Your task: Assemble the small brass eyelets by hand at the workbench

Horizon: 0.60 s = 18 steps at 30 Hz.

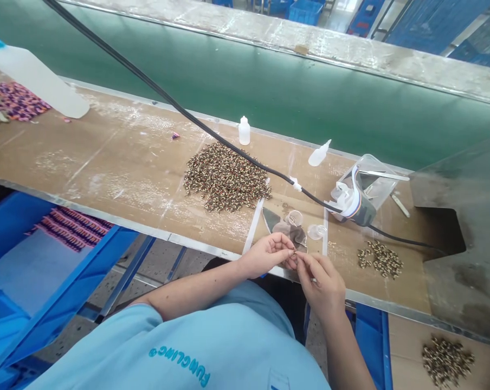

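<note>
My left hand (270, 252) and my right hand (320, 277) meet at the bench's front edge, fingertips pinched together around a tiny piece (294, 254) too small to make out. Just behind them lies a dark and brown cloth (297, 235) with a small clear round cup (294, 218) on it. A second clear round dish (316, 232) sits to its right. Further back and left is a large pile of small gold and dark pieces (224, 177); a smaller pile (385, 260) lies to the right of my right hand.
A black cable (167, 97) crosses above the bench (118, 157). White bottles (244, 131) (320, 154) stand or lie behind. A clear tray (385, 187) holds tools at right, beside a metal panel (472, 216). A large bottle (42, 78) lies left, above blue crates (78, 281).
</note>
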{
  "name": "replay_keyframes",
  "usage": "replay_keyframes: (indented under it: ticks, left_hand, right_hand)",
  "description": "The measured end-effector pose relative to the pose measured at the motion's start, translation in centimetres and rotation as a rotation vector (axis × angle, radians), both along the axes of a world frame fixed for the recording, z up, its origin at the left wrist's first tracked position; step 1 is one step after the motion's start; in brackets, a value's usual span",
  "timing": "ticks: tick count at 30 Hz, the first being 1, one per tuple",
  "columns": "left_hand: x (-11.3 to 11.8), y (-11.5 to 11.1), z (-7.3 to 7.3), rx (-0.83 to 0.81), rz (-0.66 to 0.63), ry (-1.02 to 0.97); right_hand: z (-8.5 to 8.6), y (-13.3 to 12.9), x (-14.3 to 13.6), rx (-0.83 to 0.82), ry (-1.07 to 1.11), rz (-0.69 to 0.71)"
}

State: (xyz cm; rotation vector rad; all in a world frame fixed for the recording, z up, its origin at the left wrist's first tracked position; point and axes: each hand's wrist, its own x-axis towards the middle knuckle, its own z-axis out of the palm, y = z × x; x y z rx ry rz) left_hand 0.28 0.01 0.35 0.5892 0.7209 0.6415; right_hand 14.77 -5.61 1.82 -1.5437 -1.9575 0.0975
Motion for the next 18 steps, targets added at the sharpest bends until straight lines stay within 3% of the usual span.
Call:
replay_keyframes:
  ticks: [11, 18]
  left_hand:
    - [0.2, -0.8, -0.5, 0.123, 0.062, 0.065]
    - [0.2, -0.8, -0.5, 0.121, 0.057, 0.059]
  right_hand:
    - [0.1, -0.7, -1.4, 0.093, -0.174, -0.076]
    - [0.2, -0.7, -1.2, 0.061, -0.099, -0.067]
